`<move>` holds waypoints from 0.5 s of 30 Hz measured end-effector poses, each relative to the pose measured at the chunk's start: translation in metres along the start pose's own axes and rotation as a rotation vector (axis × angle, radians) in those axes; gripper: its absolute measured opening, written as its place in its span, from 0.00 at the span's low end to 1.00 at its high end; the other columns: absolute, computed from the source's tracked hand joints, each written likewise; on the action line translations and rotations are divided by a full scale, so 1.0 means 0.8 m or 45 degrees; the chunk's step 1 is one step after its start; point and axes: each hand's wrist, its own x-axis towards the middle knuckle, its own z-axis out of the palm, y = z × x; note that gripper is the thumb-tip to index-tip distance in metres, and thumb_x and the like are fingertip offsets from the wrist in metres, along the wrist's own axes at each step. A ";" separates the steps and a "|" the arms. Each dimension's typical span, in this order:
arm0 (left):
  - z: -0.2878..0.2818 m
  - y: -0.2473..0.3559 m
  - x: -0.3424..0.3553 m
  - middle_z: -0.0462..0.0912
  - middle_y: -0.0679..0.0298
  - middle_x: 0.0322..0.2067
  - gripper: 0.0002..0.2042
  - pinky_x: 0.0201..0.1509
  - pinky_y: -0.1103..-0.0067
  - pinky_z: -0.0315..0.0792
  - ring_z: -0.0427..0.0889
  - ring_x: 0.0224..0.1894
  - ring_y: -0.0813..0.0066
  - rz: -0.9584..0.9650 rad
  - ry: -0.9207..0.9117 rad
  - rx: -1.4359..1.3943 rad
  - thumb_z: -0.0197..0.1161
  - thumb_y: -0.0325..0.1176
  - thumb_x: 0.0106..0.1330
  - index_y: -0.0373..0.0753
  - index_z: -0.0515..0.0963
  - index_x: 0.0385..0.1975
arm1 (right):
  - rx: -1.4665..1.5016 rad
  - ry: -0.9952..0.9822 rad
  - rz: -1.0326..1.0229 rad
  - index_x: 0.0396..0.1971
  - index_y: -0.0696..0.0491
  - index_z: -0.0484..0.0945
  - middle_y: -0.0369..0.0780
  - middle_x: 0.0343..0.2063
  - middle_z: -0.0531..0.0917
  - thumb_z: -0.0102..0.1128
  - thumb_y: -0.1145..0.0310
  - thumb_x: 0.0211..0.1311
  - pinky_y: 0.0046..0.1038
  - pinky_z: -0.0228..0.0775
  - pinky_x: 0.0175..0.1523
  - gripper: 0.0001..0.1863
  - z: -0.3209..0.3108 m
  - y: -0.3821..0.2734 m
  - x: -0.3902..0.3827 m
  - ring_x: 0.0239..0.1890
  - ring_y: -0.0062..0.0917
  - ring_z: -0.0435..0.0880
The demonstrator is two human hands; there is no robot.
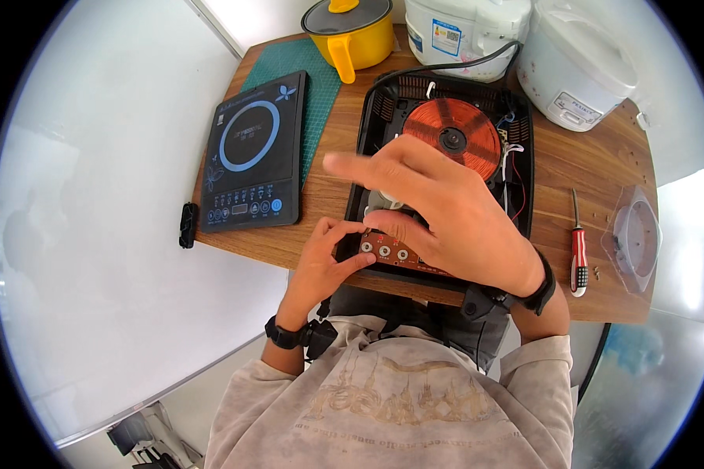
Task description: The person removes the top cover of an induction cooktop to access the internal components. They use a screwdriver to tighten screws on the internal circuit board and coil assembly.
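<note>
An opened induction cooker base [523, 203], a black plastic shell, lies in front of me. Inside it sits a round copper coil [438, 125]. A brown circuit board [393, 254] with round buttons lies along the shell's near edge. My left hand [318, 262] grips the board's left end, index finger at the far corner and thumb on the near side. Over the shell hovers my right hand [454, 211], index finger stretched out to the left and thumb apart from it. A grey-white part [379, 205] shows partly under that hand; the rest is hidden.
Left of the shell, a black glass cooktop panel [250, 148] overlaps a green cutting mat [321, 117]. A yellow pot [360, 43] and two white rice cookers [465, 27] stand behind. To the right lie a red-handled screwdriver [578, 250], small screws and a clear plastic tray [635, 242].
</note>
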 end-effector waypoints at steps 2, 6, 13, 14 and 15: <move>0.000 -0.001 0.001 0.75 0.63 0.44 0.23 0.44 0.74 0.71 0.76 0.42 0.68 -0.021 -0.015 0.014 0.78 0.36 0.59 0.44 0.81 0.55 | 0.062 0.090 0.005 0.61 0.53 0.73 0.45 0.41 0.81 0.67 0.79 0.59 0.35 0.80 0.37 0.28 0.005 -0.002 0.001 0.34 0.40 0.85; 0.003 -0.001 0.000 0.75 0.63 0.44 0.23 0.44 0.75 0.71 0.75 0.41 0.68 -0.048 0.006 -0.019 0.79 0.36 0.59 0.44 0.81 0.55 | 0.142 0.063 -0.009 0.59 0.55 0.70 0.47 0.41 0.82 0.66 0.79 0.60 0.37 0.80 0.38 0.26 0.011 0.006 -0.002 0.35 0.43 0.85; 0.003 -0.010 -0.002 0.74 0.63 0.44 0.23 0.45 0.75 0.71 0.75 0.41 0.68 -0.020 -0.005 0.011 0.79 0.36 0.59 0.43 0.81 0.55 | -0.147 0.139 -0.024 0.57 0.54 0.76 0.44 0.49 0.79 0.69 0.76 0.61 0.33 0.78 0.43 0.23 0.014 0.000 -0.002 0.41 0.37 0.84; 0.004 -0.010 -0.004 0.74 0.63 0.44 0.24 0.45 0.75 0.71 0.75 0.41 0.68 -0.051 -0.011 -0.004 0.79 0.37 0.59 0.43 0.81 0.55 | -0.160 0.131 -0.037 0.56 0.54 0.76 0.44 0.49 0.78 0.69 0.76 0.61 0.33 0.78 0.43 0.23 0.013 -0.001 -0.002 0.42 0.37 0.83; 0.003 -0.007 -0.004 0.74 0.63 0.44 0.24 0.45 0.74 0.71 0.75 0.41 0.68 -0.047 -0.003 0.015 0.79 0.37 0.59 0.43 0.81 0.55 | -0.173 0.125 -0.052 0.55 0.55 0.77 0.43 0.48 0.78 0.69 0.77 0.61 0.32 0.78 0.44 0.22 0.012 -0.002 -0.002 0.43 0.37 0.83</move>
